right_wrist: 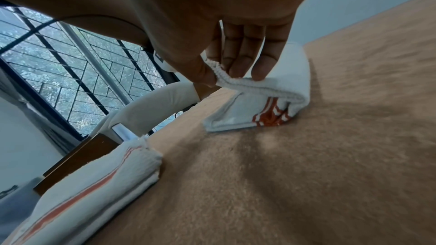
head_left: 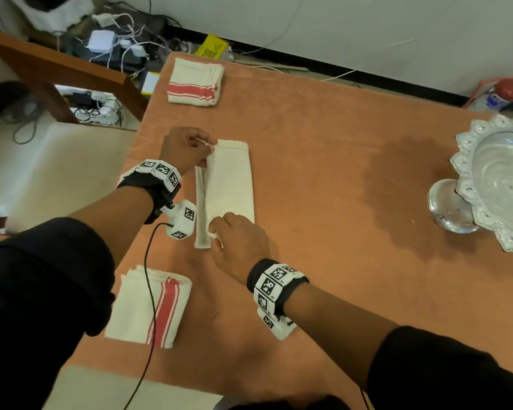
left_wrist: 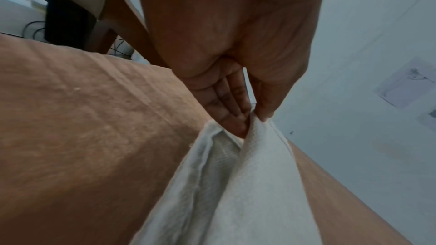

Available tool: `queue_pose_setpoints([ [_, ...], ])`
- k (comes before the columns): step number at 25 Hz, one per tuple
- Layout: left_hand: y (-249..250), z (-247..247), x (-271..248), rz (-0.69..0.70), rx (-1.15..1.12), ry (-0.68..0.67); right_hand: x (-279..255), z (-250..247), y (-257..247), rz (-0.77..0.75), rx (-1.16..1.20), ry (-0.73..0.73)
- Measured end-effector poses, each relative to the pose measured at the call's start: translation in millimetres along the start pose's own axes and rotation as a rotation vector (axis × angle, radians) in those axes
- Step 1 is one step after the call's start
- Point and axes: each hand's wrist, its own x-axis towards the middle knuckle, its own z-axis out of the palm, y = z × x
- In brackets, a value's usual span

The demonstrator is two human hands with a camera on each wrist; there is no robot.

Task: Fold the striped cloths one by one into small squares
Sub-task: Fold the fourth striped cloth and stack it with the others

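A white cloth (head_left: 230, 184) lies in a long narrow strip on the orange table (head_left: 338, 202), its upper layer lifted along the left edge. My left hand (head_left: 187, 149) pinches the far corner of that layer between thumb and fingers (left_wrist: 235, 118), the cloth (left_wrist: 247, 183) hanging below. At the near end my right hand (head_left: 237, 241) pinches the other corner with thumb and fingertips (right_wrist: 259, 70); the cloth (right_wrist: 266, 88) shows its red stripe underneath there. A folded red-striped cloth (head_left: 151, 306) lies near the front left, also the folded cloth (right_wrist: 94, 183) in the right wrist view. Another folded striped cloth (head_left: 194, 82) sits at the far left.
A silver pedestal bowl (head_left: 492, 184) stands at the table's right edge. A dark patch (head_left: 403, 187) marks the tabletop right of the cloth. A wooden chair (head_left: 57, 72) and tangled cables (head_left: 116, 34) lie beyond the left edge. A black wire (head_left: 148, 291) crosses the near folded cloth.
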Motion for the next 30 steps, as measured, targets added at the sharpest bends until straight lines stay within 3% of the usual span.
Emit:
queue_pose_setpoints([
  [4, -30, -11, -4, -0.067, 0.055, 0.081, 7, 8, -8, -0.052, -0.009, -0.105],
  [10, -44, -7, 0, -0.044, 0.21, 0.184, 12, 26, -11, -0.05, -0.03, -0.214],
  [14, -38, 0, 1, 0.014, 0.292, 0.154, 13, 28, 0, -0.083, 0.031, -0.298],
  [16, -34, 1, -1, 0.026, 0.328, 0.159, 16, 25, 7, -0.09, 0.108, -0.278],
  [19, -26, 1, -12, 0.214, 0.429, 0.251, 37, 13, 27, -0.059, 0.123, -0.048],
  [21, -22, 3, -23, 0.402, 0.537, 0.173, 58, 2, 45, -0.04, 0.06, 0.082],
  [23, -24, 8, -34, 0.487, 0.676, 0.025, 80, -5, 60, -0.031, -0.064, 0.095],
  [27, -32, 16, -42, 0.359, 0.895, -0.151, 114, -10, 79, -0.124, -0.278, -0.045],
  [30, -39, 18, -45, 0.304, 0.921, -0.206, 123, -15, 88, -0.174, -0.358, -0.178],
])
